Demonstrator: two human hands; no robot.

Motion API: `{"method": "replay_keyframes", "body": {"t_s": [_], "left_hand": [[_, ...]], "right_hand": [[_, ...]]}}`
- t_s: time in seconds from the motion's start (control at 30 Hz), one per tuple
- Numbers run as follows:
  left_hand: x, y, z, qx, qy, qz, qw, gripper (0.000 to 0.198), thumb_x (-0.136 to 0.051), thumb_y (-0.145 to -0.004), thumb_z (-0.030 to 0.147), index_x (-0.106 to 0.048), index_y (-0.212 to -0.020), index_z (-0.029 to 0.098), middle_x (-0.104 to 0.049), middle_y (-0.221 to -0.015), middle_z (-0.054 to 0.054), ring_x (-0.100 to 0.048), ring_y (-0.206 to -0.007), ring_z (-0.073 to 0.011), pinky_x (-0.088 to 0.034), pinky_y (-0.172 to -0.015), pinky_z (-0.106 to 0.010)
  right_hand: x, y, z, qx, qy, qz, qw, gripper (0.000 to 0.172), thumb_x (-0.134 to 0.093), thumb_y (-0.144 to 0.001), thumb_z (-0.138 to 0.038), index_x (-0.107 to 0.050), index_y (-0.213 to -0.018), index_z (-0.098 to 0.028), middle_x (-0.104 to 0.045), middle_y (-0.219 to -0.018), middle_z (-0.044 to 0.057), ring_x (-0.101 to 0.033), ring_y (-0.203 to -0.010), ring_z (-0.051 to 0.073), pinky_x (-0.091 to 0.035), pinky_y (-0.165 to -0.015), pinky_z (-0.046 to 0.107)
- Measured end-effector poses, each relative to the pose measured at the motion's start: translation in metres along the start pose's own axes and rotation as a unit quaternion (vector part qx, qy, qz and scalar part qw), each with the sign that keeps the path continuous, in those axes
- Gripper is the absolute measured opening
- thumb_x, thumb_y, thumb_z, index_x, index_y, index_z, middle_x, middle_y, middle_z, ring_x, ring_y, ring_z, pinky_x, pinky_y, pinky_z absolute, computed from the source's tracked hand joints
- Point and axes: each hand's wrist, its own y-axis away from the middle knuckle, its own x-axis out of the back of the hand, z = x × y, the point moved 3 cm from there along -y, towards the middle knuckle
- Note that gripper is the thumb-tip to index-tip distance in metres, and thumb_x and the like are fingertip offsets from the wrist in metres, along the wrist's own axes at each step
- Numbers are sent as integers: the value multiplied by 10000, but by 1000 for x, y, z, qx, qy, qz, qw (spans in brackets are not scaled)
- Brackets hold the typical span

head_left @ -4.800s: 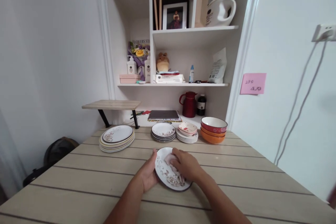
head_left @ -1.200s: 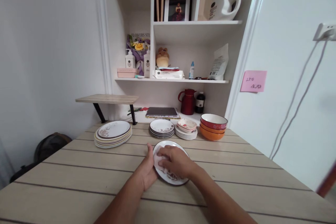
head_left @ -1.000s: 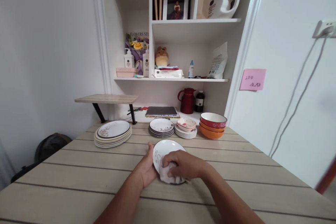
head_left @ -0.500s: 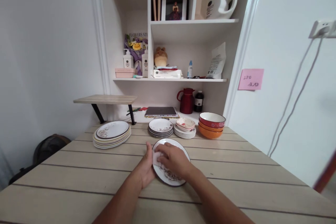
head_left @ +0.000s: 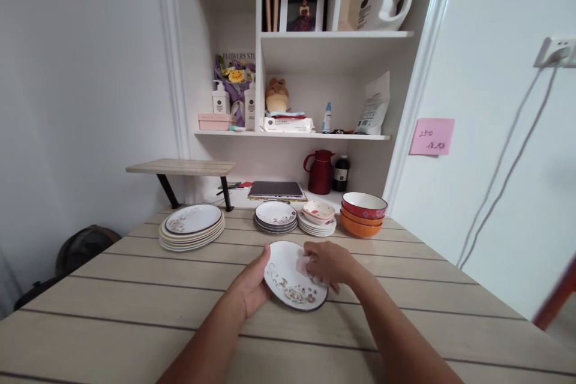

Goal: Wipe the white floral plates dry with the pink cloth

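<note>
Right hand (head_left: 330,262) has moved from left side of plate (head_left: 284,276) to right rim, bringing pale cloth (head_left: 303,265) along; its fingers bunched, pinching cloth; left hand (head_left: 252,288) grips left rim, thumb along edge, other fingers partly hidden underneath, can't tell if spread; flowered plate between both hands, over table (head_left: 193,300), nearer than stacked small plates (head_left: 276,216).

Tabletop (head_left: 112,300) open beside the held plate (head_left: 288,282), large plates (head_left: 193,225) blocking rear left, bowls (head_left: 362,219) rear right
</note>
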Motion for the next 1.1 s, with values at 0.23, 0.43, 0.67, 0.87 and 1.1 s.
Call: {"method": "replay_keyframes", "body": {"t_s": [0.23, 0.43, 0.67, 0.87, 1.1], "left_hand": [[4, -2, -1, 19, -5, -17, 1000, 637, -433, -869, 560, -503, -1311, 107, -620, -1244, -162, -535, -1204, -263, -351, -1044, -385], [0, 0, 2, -2, 14, -61, 998, 693, -363, -854, 626, -483, -1334, 140, -592, -1286, -152, -509, -1232, -264, -322, -1067, -401], [5, -4, 0, 6, 5, -19, 1000, 612, -444, -877, 531, -478, -1337, 129, -603, -1272, -148, -520, -1222, -249, -336, -1063, -381], [12, -7, -1, 2, 8, -9, 1000, 606, -506, -869, 479, -459, -1351, 115, -629, -1227, -168, -569, -1160, -264, -376, -1032, -403], [12, -5, -2, 15, 12, -29, 999, 580, -495, -867, 502, -517, -1300, 116, -629, -1229, -162, -562, -1171, -267, -361, -1041, -402]], "right_hand": [[-2, 17, -14, 128, -93, -105, 982, 234, -663, -630, -274, -637, -860, -242, -643, -773, -29, -544, -691, 146, -302, -538, 222], [-16, 0, -41, 65, -97, 85, 989, 265, -522, -823, -316, -622, -1066, -275, -654, -1004, 30, -589, -859, 173, -338, -667, 252], [-14, -15, -22, -31, -28, 112, 993, 293, -478, -867, -362, -597, -1134, -344, -647, -1070, 37, -611, -899, 203, -327, -648, 273], [1, -3, 0, -58, -7, 22, 998, 301, -547, -764, -274, -644, -1044, -326, -698, -994, 27, -626, -889, 215, -322, -605, 265], [12, 30, -24, 36, 6, -110, 993, 227, -596, -639, -214, -668, -844, -281, -681, -745, -3, -594, -638, 169, -293, -538, 255]]}}
